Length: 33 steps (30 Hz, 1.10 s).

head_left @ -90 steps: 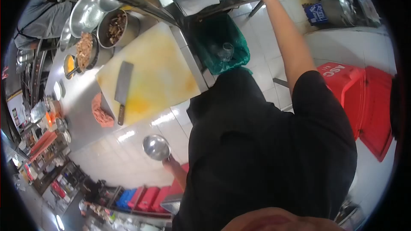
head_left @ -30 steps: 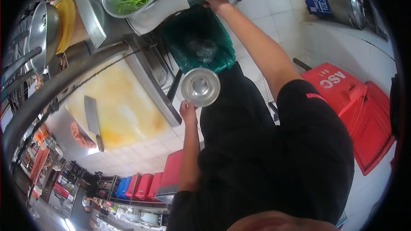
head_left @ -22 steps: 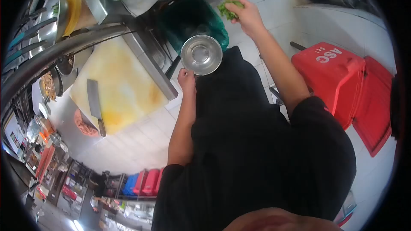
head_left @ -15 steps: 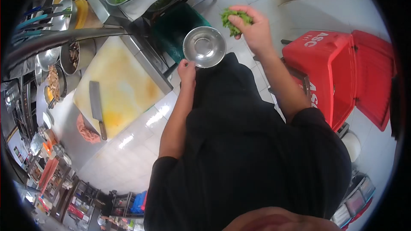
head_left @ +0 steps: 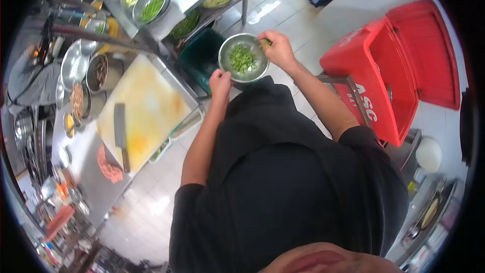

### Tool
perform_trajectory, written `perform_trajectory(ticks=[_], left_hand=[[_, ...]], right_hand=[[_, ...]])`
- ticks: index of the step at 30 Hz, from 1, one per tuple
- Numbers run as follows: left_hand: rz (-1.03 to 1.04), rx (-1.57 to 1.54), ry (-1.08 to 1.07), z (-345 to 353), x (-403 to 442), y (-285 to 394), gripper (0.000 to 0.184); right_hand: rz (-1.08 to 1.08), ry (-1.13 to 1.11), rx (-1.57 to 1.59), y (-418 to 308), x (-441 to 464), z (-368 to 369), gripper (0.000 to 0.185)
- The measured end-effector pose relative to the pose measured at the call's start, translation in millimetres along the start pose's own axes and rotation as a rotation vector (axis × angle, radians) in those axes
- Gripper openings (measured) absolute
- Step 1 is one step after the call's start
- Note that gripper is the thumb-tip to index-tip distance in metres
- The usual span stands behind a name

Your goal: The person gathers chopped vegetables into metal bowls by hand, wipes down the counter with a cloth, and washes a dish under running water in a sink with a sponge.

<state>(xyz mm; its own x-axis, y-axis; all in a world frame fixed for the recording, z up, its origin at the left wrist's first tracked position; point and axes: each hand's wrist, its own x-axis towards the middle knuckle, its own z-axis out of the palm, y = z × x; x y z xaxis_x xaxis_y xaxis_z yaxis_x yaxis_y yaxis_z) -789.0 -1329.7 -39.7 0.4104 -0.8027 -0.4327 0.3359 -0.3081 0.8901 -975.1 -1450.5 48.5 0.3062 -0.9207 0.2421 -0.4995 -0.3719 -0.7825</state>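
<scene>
Between my hands is a round metal bowl (head_left: 226, 60) with chopped green vegetables (head_left: 243, 58) lying in it. My left hand (head_left: 221, 82) is closed on the near left part of its rim. At the right rim, my right hand (head_left: 278, 49) is closed with some green pieces showing between its fingers; whether it also grips the rim is hard to make out. Behind the bowl stands a dark green bin (head_left: 194, 60). To the left, a cleaver (head_left: 120, 126) lies on a stained, pale cutting board (head_left: 146, 96).
A pink cloth (head_left: 108, 167) lies beside the board on the steel counter (head_left: 98, 187). Bowls of cut vegetables (head_left: 150, 8) stand at the back. On the right is a red cooler box (head_left: 371, 65) with its lid raised. Another person (head_left: 33, 78) is at the far left.
The greens from my right hand are now mostly in the bowl. That hand has moved left and down to the bowl's rim. My left hand stays on the bowl; the view has shifted.
</scene>
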Motion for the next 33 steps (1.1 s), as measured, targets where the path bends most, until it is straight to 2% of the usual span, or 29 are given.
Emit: perform_trajectory(ticks=[2, 3, 5, 6, 7, 11, 13, 14, 19, 20, 23, 26, 29, 33], left_hand=[[0.012, 0.068, -0.059, -6, -5, 1, 0.010], [0.001, 0.123, -0.097, -8, -18, 13, 0.004], [-0.006, 0.006, -0.149, -8, -14, 10, 0.008], [-0.012, -0.099, -0.163, -4, -14, 8, 0.009], [0.003, -0.102, -0.154, 0, -17, 10, 0.011], [-0.017, -0.006, -0.216, -7, -5, -6, 0.006], [-0.018, 0.053, -0.245, 0, -8, -3, 0.007], [0.026, 0.061, -0.269, 2, -8, -3, 0.008], [-0.045, 0.056, -0.364, 15, -6, -1, 0.009], [-0.043, 0.050, -0.382, 16, -8, -1, 0.009], [-0.041, 0.010, -0.406, 21, -11, 1, 0.013], [-0.060, -0.019, -0.436, 21, -6, -4, 0.012], [-0.071, 0.014, -0.410, 17, -2, -13, 0.012], [-0.068, 0.034, -0.354, 14, -3, -16, 0.009]], right_hand=[[0.020, 0.013, 0.035, 3, -10, -5, 0.019], [0.128, -0.075, 0.094, 0, -19, -8, 0.024], [-0.012, -0.028, 0.002, 8, -30, -2, 0.026], [0.010, -0.004, -0.010, -1, -36, -5, 0.027], [-0.029, -0.004, -0.022, 1, -43, -6, 0.019], [0.088, -0.222, -0.264, -4, -59, -4, 0.027], [0.060, -0.239, -0.327, -7, -66, -2, 0.028], [0.046, -0.222, -0.315, -6, -67, 2, 0.030], [-0.019, -0.144, -0.348, -8, -65, 6, 0.040], [-0.111, -0.099, -0.379, -6, -64, 7, 0.041], [-0.236, 0.005, -0.449, -6, -69, 16, 0.039], [-0.159, -0.314, -0.559, 15, -71, 34, 0.040], [-0.137, -0.412, -0.548, 15, -71, 36, 0.033], [-0.160, -0.164, -0.397, -17, -67, 19, 0.014]])
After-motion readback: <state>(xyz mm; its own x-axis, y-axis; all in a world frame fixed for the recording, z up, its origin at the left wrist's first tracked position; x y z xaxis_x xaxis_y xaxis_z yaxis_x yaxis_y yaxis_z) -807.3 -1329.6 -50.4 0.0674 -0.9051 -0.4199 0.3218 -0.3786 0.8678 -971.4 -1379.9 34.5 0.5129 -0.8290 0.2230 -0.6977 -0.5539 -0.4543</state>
